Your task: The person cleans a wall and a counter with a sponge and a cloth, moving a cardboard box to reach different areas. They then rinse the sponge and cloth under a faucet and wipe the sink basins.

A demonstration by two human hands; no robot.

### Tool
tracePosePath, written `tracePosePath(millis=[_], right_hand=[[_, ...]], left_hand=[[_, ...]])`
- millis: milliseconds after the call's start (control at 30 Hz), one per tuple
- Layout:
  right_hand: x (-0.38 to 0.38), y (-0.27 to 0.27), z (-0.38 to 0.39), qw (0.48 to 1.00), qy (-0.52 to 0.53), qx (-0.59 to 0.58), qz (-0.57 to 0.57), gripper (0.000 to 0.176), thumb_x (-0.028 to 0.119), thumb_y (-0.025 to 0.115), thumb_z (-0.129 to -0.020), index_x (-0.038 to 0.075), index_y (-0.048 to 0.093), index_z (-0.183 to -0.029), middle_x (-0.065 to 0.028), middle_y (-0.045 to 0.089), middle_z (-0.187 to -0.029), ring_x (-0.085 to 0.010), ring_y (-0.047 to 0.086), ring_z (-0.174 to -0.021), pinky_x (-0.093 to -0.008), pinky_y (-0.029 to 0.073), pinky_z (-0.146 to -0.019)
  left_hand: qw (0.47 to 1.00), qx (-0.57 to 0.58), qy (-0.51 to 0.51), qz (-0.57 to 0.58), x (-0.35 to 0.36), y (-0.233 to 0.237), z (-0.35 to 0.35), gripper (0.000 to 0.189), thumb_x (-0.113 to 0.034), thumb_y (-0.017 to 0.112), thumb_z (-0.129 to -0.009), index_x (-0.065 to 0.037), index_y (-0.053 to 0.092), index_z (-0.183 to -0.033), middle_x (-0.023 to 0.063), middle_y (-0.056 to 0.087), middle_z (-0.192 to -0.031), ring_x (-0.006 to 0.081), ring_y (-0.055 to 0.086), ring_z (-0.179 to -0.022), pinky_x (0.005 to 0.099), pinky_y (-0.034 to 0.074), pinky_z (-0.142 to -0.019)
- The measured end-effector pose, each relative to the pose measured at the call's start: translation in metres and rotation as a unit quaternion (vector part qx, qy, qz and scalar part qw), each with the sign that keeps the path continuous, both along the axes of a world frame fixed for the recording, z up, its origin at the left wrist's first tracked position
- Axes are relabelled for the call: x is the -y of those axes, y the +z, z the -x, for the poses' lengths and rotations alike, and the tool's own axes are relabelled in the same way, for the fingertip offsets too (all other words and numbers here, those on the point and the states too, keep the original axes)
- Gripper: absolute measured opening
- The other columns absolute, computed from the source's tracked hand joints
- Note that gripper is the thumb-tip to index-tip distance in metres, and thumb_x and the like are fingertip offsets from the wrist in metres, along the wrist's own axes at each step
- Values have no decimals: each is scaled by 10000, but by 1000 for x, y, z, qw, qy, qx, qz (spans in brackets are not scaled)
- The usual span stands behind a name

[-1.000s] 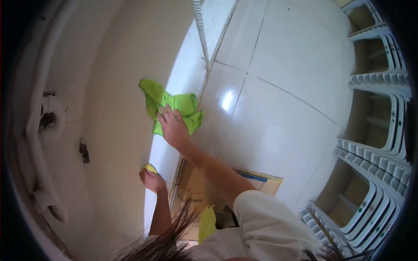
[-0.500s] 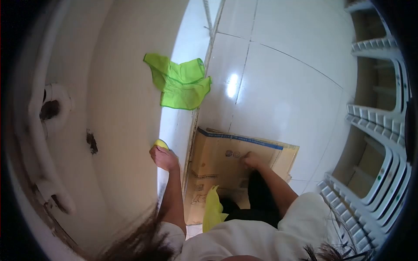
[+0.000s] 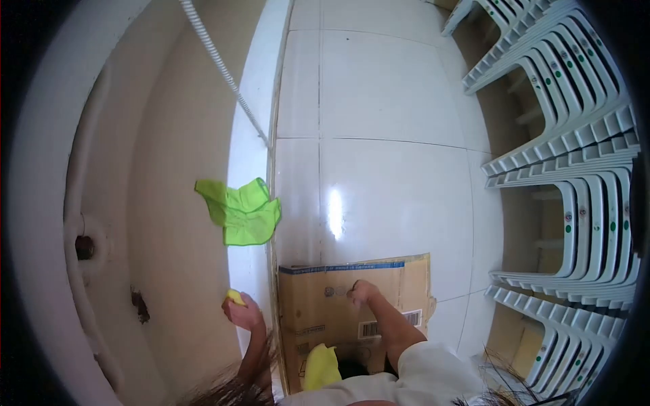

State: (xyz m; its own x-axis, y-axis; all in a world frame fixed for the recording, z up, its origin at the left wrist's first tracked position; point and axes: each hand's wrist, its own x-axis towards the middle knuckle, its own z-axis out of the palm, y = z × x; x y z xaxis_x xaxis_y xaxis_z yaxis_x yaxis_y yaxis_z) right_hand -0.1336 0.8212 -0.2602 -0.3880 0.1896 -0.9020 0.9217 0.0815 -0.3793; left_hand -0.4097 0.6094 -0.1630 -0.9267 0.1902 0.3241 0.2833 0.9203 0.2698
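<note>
My left hand (image 3: 242,312) is closed around a small yellow sponge (image 3: 236,297), above the inner edge of a white ledge (image 3: 249,132). A bright green cloth (image 3: 242,213) lies draped over this ledge, farther forward than the hand. My right hand (image 3: 364,292) is held over a flattened cardboard box (image 3: 389,277) on the floor, its fingers curled in; I cannot tell whether they hold anything. Near my lap, a yellow cloth (image 3: 321,367) overlaps the cardboard.
White tiled floor (image 3: 399,196) stretches ahead. Stacked pale plastic stools or chairs (image 3: 569,223) line the right side. A ribbed white hose (image 3: 220,64) runs down to the ledge. The beige surface (image 3: 172,203) at left has a dark hole (image 3: 84,247) and a dark patch (image 3: 140,306).
The view has tilted forward, so the cloth, cardboard and both hands sit lower and farther left in it. More of the stacks and hose shows. The left hand still grips the sponge.
</note>
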Motion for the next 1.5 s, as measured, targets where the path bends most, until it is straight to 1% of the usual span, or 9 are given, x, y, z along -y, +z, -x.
tracePosePath(millis=[100,333,367,400,800,967,1100,1300,1500], right_hand=[[-9,49,12,999,0,41,-9,284,301,586,-702,33,670,-739,-131,654,-721,-256,630,-713,-350,484,-681],[18,-54,-17,991,92,-71,-64,225,278,594,-698,64,632,-639,-112,619,-623,-244,579,-577,-387,446,-531],[11,-56,-15,969,223,-109,-21,243,298,575,-697,74,648,-641,-99,639,-663,-241,595,-606,-366,466,-578],[-6,42,12,999,1,40,-12,287,312,557,-672,50,664,-622,-101,649,-652,-241,632,-679,-348,492,-628],[-1,20,7,999,-9,-9,-32,256,251,532,-657,37,637,-563,-110,634,-597,-216,600,-586,-313,473,-597],[-22,36,27,997,-13,-17,72,230,204,524,-708,4,638,-703,-135,647,-667,-246,596,-578,-354,482,-609],[-43,74,33,891,58,-116,-434,185,182,592,-739,114,608,-910,-102,600,-969,-275,562,-936,-394,478,-745],[-51,61,26,908,144,23,-393,330,175,542,-728,119,523,-1053,-85,534,-1115,-251,469,-1097,-485,394,-859],[-46,61,35,910,130,82,-386,354,284,572,-719,144,589,-1043,-79,537,-1140,-228,464,-1132,-463,352,-920]], left_hand=[[999,5,33,17,1,-5,-3,407,-308,540,-786,68,529,-941,240,537,-879,410,492,-886,476,383,-797],[999,17,41,1,7,-13,-1,288,-229,585,-790,42,550,-879,202,552,-859,364,516,-833,445,417,-743],[999,36,7,22,19,-9,-4,317,-250,571,-801,48,530,-902,211,541,-876,371,506,-852,448,405,-759],[998,52,-22,27,23,-9,-9,347,-272,557,-813,54,510,-925,220,530,-894,378,496,-870,450,394,-775],[997,27,-21,67,56,-20,-46,430,-362,473,-846,59,486,-929,213,487,-853,381,463,-849,455,365,-748],[998,23,-17,49,55,-18,-45,441,-387,470,-840,41,490,-945,198,483,-867,375,462,-873,464,364,-758],[997,49,-8,58,55,-16,-47,430,-377,482,-836,33,491,-966,194,482,-900,375,463,-895,465,368,-773],[997,-6,10,81,70,-42,-43,415,-354,530,-816,15,496,-1002,180,491,-944,357,471,-906,463,370,-798],[996,21,-29,77,62,-25,-48,470,-436,461,-875,13,492,-1011,178,491,-922,354,474,-899,458,370,-785]])
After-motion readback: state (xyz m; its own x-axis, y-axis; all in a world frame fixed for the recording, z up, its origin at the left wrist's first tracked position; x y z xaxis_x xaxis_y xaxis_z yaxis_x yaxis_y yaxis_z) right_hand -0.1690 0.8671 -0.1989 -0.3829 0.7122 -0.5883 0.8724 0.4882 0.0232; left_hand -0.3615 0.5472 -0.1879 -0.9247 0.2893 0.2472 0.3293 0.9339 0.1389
